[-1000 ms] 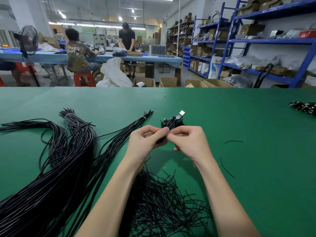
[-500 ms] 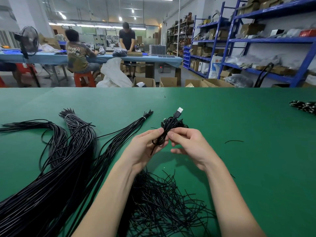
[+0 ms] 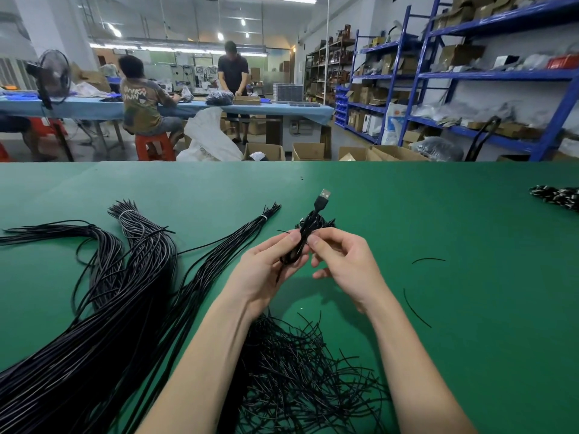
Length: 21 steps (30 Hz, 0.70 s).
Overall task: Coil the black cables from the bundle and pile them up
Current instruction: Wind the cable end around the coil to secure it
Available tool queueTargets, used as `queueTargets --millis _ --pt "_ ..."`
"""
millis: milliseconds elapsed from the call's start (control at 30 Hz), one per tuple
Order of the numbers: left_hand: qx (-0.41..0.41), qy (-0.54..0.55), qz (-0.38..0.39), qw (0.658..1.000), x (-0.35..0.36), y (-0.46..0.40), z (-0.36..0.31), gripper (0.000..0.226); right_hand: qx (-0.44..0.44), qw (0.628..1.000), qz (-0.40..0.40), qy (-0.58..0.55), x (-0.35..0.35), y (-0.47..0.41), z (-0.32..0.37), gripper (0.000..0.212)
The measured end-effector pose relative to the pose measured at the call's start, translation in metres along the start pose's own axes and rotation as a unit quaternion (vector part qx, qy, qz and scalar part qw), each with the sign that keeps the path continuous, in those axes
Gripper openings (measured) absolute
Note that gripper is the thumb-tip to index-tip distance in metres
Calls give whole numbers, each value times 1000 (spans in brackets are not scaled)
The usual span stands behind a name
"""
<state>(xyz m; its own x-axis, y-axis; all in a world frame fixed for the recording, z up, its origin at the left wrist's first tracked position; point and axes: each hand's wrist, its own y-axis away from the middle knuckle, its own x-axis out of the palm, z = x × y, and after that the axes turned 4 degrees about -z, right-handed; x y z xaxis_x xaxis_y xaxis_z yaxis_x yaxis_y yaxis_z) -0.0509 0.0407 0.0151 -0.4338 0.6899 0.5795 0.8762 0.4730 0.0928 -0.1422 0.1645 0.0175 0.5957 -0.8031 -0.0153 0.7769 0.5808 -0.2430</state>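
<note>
Nearest the camera, a heap of loose black ties (image 3: 300, 380) lies on the green tabletop (image 3: 470, 339) between the forearms, with the long cable bundle (image 3: 103, 308) spread to the left. Just beyond, above the tabletop, the left hand (image 3: 266, 274) grips a coiled black cable (image 3: 302, 242) while the right hand (image 3: 341, 261) pinches its upper part. Its USB plug (image 3: 322, 198) points up and away, and a pile of coiled cables (image 3: 557, 197) sits far right.

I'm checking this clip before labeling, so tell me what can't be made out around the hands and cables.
- Head view: lower end of the coiled cable sits inside the left hand.
- Head view: the cable bundle runs off the left and bottom edges.
- Head view: the pile at the right edge is cut off and too small to identify.
</note>
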Motion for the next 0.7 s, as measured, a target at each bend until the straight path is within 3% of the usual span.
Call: queueTargets --millis 167,400,600,700 --pt "0 -32 25 999 -3 0 -4 25 3 999 23 -23 -4 1 -1 7" --pt "-44 -126 130 983 -12 8 -6 8 21 985 163 43 -34 5 1 14" --pt "-15 -278 272 921 -15 19 -12 2 61 943 304 121 -54 9 2 26" --pt "-9 -387 296 873 -12 21 -16 7 105 912 363 158 -55 11 7 9"
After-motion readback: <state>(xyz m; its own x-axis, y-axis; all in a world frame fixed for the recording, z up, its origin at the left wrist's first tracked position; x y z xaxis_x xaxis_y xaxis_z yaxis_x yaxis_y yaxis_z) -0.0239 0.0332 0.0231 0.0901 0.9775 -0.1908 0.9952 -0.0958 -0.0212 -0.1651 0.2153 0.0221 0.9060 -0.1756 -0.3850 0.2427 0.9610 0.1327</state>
